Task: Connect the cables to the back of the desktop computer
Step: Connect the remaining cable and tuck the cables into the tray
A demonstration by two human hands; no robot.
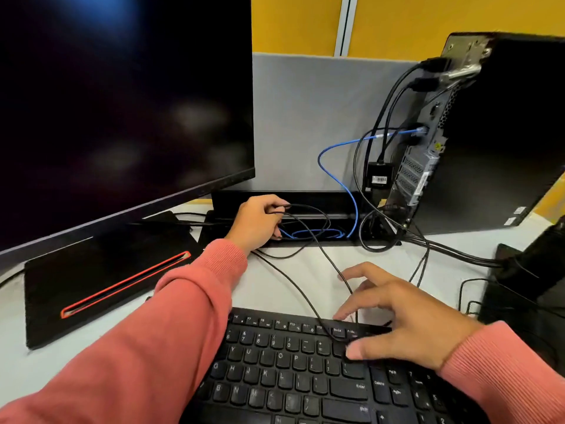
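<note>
A black desktop tower [495,133] stands at the right with its rear panel [428,142] turned toward me. Two black cables and a blue network cable [336,148] are plugged into that panel. My left hand [260,221] reaches to the black cable tray [321,200] at the desk's back edge and pinches a thin black cable [308,240]. That cable loops down across the desk to the keyboard [290,371]. My right hand [400,316] hovers over the keyboard's top edge with fingers spread and relaxed, the thin cable passing under its fingers.
A large dark monitor [122,102] fills the left, on a black base with a red slot [122,289]. A grey partition [321,117] backs the desk. More black cables [452,255] run right toward a black object [532,270] at the desk's right edge.
</note>
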